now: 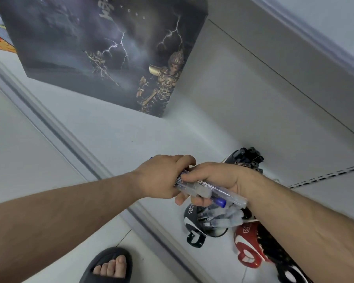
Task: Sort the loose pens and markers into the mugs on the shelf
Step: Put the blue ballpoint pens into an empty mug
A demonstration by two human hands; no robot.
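Note:
Both hands meet above the white shelf [172,129] over a bundle of clear pens [223,194] with blue tips. My left hand [161,176] grips one end of the bundle; a blue tip pokes out behind its knuckles. My right hand [211,180] curls round the middle of the same pens. Just below, a black mug [192,223] with white markings holds several clear-capped pens. A red mug [245,248] stands to its right, partly behind my right forearm. A third mug [247,158] with dark pens shows behind my right hand.
A large dark box [110,52] with lightning and armoured figures stands at the back of the shelf. A grey rail [55,127] runs along the shelf's front edge. My foot in a black slipper [108,266] is on the floor below.

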